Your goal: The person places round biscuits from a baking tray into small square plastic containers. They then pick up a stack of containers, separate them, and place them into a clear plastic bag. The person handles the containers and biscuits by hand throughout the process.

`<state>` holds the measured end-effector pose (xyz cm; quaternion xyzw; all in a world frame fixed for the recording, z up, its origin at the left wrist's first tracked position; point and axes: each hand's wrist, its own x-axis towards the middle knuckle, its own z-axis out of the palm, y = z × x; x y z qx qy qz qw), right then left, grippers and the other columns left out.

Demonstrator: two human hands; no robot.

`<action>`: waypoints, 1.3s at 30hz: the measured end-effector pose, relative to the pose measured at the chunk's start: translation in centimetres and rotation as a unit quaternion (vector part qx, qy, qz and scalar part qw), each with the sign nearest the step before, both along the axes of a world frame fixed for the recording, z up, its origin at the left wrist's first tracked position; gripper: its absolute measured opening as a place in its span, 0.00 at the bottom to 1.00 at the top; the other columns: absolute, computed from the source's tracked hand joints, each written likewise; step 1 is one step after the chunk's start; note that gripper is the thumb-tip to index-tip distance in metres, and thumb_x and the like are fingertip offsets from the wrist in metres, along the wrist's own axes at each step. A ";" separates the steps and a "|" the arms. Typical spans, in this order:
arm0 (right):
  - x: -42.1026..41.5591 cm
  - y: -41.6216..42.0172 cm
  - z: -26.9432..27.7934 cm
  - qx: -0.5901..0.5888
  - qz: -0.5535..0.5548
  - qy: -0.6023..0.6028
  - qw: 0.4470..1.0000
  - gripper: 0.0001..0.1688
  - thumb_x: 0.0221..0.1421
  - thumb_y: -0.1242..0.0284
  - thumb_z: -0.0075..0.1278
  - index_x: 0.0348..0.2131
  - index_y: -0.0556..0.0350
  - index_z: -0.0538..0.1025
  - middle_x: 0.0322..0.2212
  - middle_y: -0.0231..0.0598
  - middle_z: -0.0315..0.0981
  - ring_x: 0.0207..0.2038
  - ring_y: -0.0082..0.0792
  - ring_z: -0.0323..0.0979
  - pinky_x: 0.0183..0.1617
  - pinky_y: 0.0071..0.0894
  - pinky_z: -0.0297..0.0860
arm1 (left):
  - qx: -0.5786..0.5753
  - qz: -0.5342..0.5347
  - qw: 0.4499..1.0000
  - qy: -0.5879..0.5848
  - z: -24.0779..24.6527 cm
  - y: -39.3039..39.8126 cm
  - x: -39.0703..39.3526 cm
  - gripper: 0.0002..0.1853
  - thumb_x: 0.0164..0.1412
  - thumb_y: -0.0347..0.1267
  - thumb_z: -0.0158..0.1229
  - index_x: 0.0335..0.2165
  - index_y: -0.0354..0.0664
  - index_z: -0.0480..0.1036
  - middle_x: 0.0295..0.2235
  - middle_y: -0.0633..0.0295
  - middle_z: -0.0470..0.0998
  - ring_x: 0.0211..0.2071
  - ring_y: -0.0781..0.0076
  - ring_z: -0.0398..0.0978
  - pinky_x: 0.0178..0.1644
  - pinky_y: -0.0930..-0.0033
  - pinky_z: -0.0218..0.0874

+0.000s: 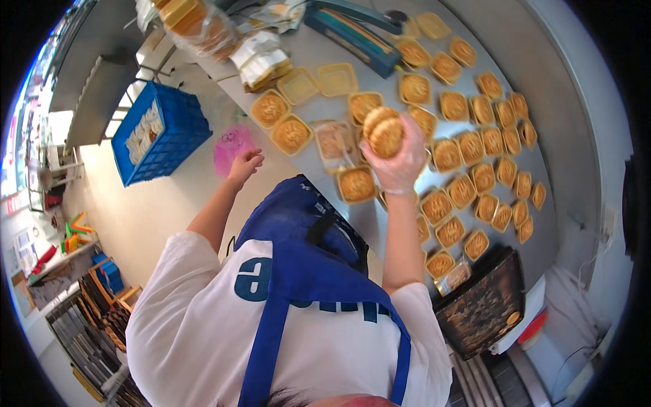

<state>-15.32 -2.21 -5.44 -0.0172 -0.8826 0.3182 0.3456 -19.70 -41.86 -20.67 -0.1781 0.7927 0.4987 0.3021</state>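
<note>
In a clear plastic glove, my right hand (399, 163) grips a few round golden pastries (384, 133) above the metal table. My palm hides part of them. Beneath and around it are square plastic tubs of the same pastries, one tub (357, 184) close to the table's near edge. A lidded tub (334, 142) with paler contents lies left of the hand. My bare left hand (246, 164) hangs over the floor beside the table, its fingers loosely bent around nothing. Two tubs without pastries, one (337, 80) beside the other (298, 86), sit farther back.
Many filled tubs (470, 146) cover the table's right side. A dark green sealer-like device (351, 38) and bagged stacked tubs (198, 25) stand at the back. A blackened baking tray (480, 305) leans at lower right. On the left are a blue crate (168, 132) and a pink plastic bag (231, 147).
</note>
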 end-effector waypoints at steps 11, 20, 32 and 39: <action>-15.7 -7.6 -7.1 0.031 -0.062 -0.270 0.960 0.48 0.32 0.66 0.71 0.53 0.50 0.65 0.49 0.49 0.68 0.51 0.53 0.67 0.55 0.51 0.66 | 0.047 0.068 0.988 -0.133 0.2 -8.8 -1.7 0.31 0.59 0.45 0.58 0.57 0.41 0.67 0.47 0.60 0.75 0.46 0.70 0.74 0.48 0.64 0.65; -17.4 -11.6 -5.2 0.077 0.066 -0.257 0.961 0.51 0.33 0.57 0.71 0.56 0.47 0.65 0.49 0.44 0.69 0.53 0.49 0.65 0.57 0.49 0.64 | 0.083 0.035 0.987 -0.133 -0.3 -7.0 -5.7 0.32 0.59 0.46 0.58 0.58 0.41 0.66 0.48 0.58 0.75 0.47 0.67 0.74 0.50 0.64 0.64; -14.5 -10.3 -4.0 0.094 0.046 -0.201 0.974 0.40 0.45 0.52 0.62 0.53 0.53 0.70 0.50 0.45 0.68 0.55 0.50 0.63 0.60 0.52 0.59 | 0.186 0.018 0.979 -0.084 3.1 1.3 -7.7 0.13 0.55 0.30 0.56 0.40 0.43 0.69 0.34 0.66 0.73 0.37 0.76 0.71 0.42 0.71 0.65; 2.8 3.2 -1.0 0.166 -0.197 -0.133 0.957 0.26 0.49 0.64 0.60 0.47 0.53 0.74 0.48 0.47 0.69 0.50 0.53 0.67 0.54 0.52 0.65 | 0.058 -0.007 0.998 0.013 -0.6 2.2 -7.0 0.13 0.58 0.28 0.53 0.43 0.42 0.68 0.36 0.63 0.75 0.38 0.72 0.74 0.41 0.70 0.67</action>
